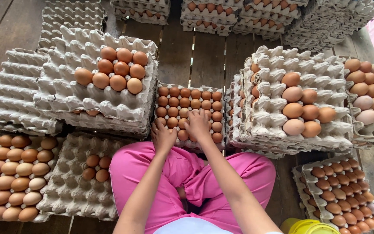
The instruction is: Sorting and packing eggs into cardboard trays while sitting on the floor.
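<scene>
We rest our left hand [162,137] and right hand [198,124] on the full tray of brown eggs [191,113] before our knees, fingers curved narrow over eggs at its near edge, apparently grasping them.

Full tray of brown eggs [190,104]

- Brown eggs [190,104] are seen in grey trays [66,99].
- Pink trousers [152,173] are worn.
- Dark brown planks [176,56] are seen.
- A yellow lid [310,226] is seen.
</scene>
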